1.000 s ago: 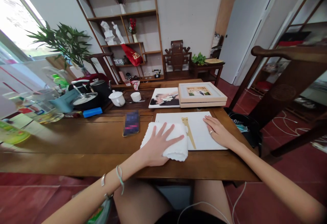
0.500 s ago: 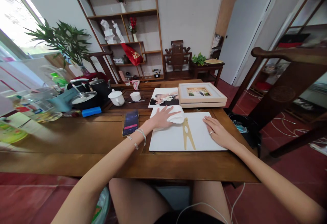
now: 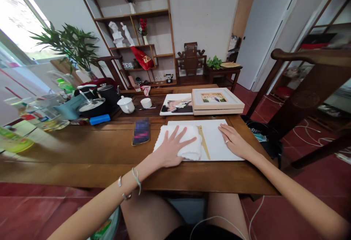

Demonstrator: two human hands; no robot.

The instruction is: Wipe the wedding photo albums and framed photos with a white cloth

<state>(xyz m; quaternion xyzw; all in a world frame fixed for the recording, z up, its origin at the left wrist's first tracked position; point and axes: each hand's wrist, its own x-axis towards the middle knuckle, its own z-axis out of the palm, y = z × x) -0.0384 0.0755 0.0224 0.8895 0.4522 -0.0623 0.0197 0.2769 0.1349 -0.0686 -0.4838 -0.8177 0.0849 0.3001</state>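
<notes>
Stretching wide, the table (image 3: 82, 147) runs left of your left hand (image 3: 170, 150), past one phone (image 3: 141, 131). That hand lies flat, fingers spread, on one cloth (image 3: 192, 151), over one white board (image 3: 216, 141). One gold piece (image 3: 206, 150) peeks out just right. Your right hand (image 3: 233, 141) rests flat by the board's right edge.

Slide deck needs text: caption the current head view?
Left hand spread on fluffy white cloth, right hand on white rectangular board.

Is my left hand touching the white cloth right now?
Touching: the head view shows the left hand spread palm down on the white cloth.
</notes>
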